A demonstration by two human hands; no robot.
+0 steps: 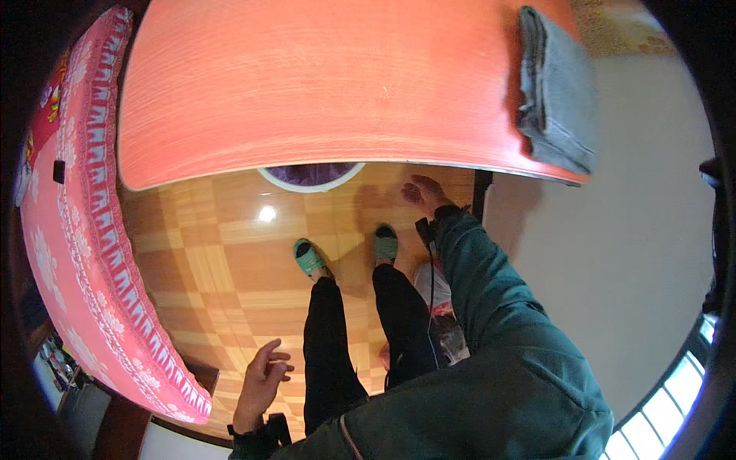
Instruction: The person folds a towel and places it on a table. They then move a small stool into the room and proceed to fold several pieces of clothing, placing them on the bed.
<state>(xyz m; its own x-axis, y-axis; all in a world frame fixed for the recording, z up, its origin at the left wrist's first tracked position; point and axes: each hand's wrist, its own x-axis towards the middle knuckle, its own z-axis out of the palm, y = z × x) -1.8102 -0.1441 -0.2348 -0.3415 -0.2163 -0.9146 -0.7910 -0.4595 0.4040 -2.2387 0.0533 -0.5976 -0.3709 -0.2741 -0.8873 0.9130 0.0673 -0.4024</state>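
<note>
Before me spans an orange-red tabletop [322,86], its near edge bowed by the lens. On its right end lies a folded grey-blue cloth [558,98], perhaps a garment. My right hand [426,194] is just below the near edge, left of the cloth, with fingers loosely bent and nothing seen in it. Lower left, my left hand [264,382] hangs over the floor beside my leg, fingers apart and slightly curled, holding nothing. Both wrists bear black straps with small dark devices.
A bed with a pink patterned cover [46,230] runs along the left. Partly under the table stands a white-rimmed bin [313,188] with a purple liner. Plastic bags [434,287] lie by my right leg. A pale wall [621,190] rises at the right.
</note>
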